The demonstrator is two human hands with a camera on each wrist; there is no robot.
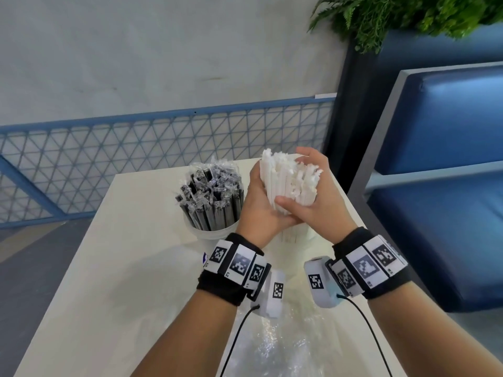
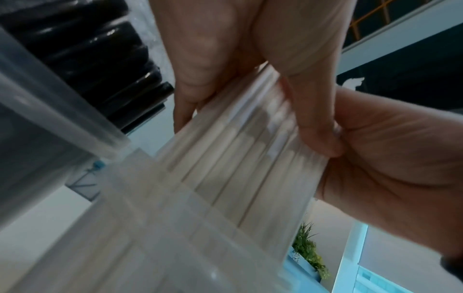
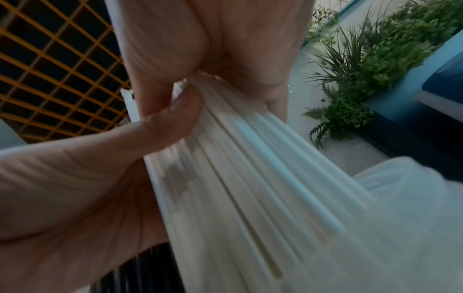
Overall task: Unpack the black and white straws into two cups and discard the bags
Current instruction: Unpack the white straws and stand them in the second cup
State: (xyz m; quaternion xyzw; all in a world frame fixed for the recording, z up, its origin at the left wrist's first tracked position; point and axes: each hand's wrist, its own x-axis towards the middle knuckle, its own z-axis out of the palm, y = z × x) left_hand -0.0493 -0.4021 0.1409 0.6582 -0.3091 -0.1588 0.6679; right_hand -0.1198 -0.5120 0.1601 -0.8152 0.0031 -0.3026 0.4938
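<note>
**White Straws Going Into Second Cup**

Both hands are clasping the white straws upright over a clear cup: left hand and right hand curling around them. Black straws are filling the neighbouring cup. A clear bag is lying near the table's front edge.

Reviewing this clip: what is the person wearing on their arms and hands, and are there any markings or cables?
Both forearms are bare, and the left hand and right hand wear no gloves. Each wrist carries a black fabric band ringed with white tiles printed with black square marker codes. A white camera unit, also marker-tagged, hangs from each band, and a thin black cable trails from each towards the wearer.
</note>
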